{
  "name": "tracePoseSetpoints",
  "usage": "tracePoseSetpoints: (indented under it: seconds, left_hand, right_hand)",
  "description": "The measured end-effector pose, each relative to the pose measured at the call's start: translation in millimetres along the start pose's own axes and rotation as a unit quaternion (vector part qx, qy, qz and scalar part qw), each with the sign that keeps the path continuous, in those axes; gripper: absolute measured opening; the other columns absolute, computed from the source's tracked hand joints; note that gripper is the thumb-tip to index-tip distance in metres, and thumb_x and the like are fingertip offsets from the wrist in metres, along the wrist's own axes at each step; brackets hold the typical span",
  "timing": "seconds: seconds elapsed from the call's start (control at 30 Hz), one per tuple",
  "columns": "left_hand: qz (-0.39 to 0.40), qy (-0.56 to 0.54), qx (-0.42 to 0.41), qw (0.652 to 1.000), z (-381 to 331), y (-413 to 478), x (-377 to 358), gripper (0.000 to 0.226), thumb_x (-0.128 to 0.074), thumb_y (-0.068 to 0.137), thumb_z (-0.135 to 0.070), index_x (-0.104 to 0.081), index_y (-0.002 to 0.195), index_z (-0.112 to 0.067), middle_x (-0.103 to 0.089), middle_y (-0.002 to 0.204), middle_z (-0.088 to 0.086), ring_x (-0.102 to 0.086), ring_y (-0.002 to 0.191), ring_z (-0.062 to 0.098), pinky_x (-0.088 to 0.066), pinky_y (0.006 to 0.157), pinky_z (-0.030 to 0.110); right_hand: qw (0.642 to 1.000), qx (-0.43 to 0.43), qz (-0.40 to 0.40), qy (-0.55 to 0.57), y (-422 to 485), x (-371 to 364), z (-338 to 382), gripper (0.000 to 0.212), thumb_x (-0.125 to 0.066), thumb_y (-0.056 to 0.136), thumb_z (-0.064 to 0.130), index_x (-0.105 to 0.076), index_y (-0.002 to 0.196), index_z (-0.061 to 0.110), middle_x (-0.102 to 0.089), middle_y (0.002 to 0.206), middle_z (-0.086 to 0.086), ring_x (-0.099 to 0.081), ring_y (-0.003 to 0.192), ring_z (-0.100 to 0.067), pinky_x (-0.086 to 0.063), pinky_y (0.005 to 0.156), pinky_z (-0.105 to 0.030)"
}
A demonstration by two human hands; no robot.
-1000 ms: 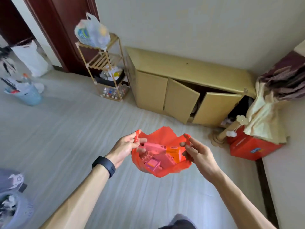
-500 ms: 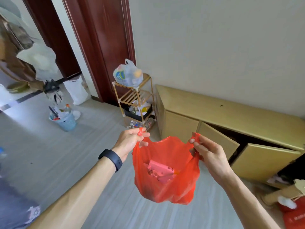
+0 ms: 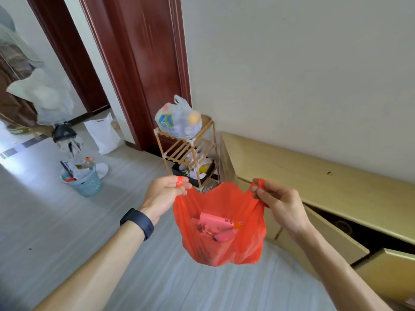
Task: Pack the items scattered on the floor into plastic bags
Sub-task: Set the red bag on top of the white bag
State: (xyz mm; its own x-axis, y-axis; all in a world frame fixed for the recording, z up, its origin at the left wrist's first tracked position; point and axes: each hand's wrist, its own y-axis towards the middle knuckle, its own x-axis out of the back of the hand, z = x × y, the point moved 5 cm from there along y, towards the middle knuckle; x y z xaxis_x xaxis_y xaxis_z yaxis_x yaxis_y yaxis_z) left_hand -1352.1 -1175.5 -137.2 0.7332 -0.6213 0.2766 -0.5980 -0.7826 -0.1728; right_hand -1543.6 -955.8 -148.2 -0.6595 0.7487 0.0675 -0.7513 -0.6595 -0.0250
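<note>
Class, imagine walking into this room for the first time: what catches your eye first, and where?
The red bag hangs at centre, its handles pinched by the left hand and right hand, pink boxes showing inside. Behind it, a filled clear bag sits atop a wooden rack beside the dark red door.

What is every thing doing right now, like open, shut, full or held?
red plastic bag, held up in the air, mouth open
pink boxes, lying inside the bag
left grip, pinching one bag handle
right grip, pinching the other handle
cabinet doors, ajar
clear plastic bag, full, on the wooden rack's top shelf
blue basket, upright on the floor, stuffed full
</note>
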Motion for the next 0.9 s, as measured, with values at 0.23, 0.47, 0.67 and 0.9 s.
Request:
tracePoseSetpoints:
  seconds: [0.23, 0.47, 0.67, 0.9]
  left_hand:
    - [0.044, -0.007, -0.079, 0.996, -58.5, 154.3, 34.9, 0.02, -0.06, 0.093, -0.002, -0.069, 0.108, -0.012, -0.075, 0.096, -0.001, -0.073, 0.081, 0.012, -0.053, 0.07, 0.013]
    - [0.083, 0.016, -0.154, 0.984, -150.5, 307.1, 61.3, 0.016, -0.061, 0.094, -0.003, -0.07, 0.102, -0.014, -0.075, 0.098, 0.002, -0.071, 0.075, 0.006, -0.053, 0.068, 0.016]
    - [0.065, 0.021, -0.241, 0.968, -225.5, 418.4, 79.5, 0.017, -0.062, 0.093, -0.006, -0.071, 0.107, -0.011, -0.076, 0.093, -0.004, -0.071, 0.077, 0.008, -0.052, 0.071, 0.018]
    - [0.049, -0.009, -0.295, 0.954, -298.3, 557.3, 80.1, 0.018, -0.063, 0.092, -0.008, -0.071, 0.108, -0.011, -0.076, 0.092, -0.006, -0.072, 0.081, 0.01, -0.05, 0.073, 0.021]
  right_hand:
    - [0.996, 0.027, -0.081, 0.017, 134.0, -47.1, 35.2, 0.021, -0.058, 0.098, 0.005, -0.07, 0.108, 0.018, -0.076, 0.09, 0.007, -0.069, 0.078, -0.004, -0.056, 0.074, -0.021]
    - [0.985, 0.076, -0.154, 0.006, 252.1, -83.5, 98.4, 0.022, -0.058, 0.099, 0.009, -0.07, 0.116, 0.015, -0.077, 0.096, 0.004, -0.07, 0.084, -0.008, -0.056, 0.073, -0.027]
    - [0.972, 0.138, -0.192, -0.003, 346.3, -108.2, 161.1, 0.022, -0.058, 0.098, 0.008, -0.07, 0.109, 0.023, -0.077, 0.093, 0.006, -0.07, 0.083, -0.008, -0.057, 0.066, -0.026]
    - [0.954, 0.196, -0.228, -0.005, 474.8, -133.3, 210.9, 0.023, -0.057, 0.098, 0.011, -0.071, 0.114, 0.019, -0.076, 0.095, 0.007, -0.07, 0.08, -0.005, -0.06, 0.068, -0.027]
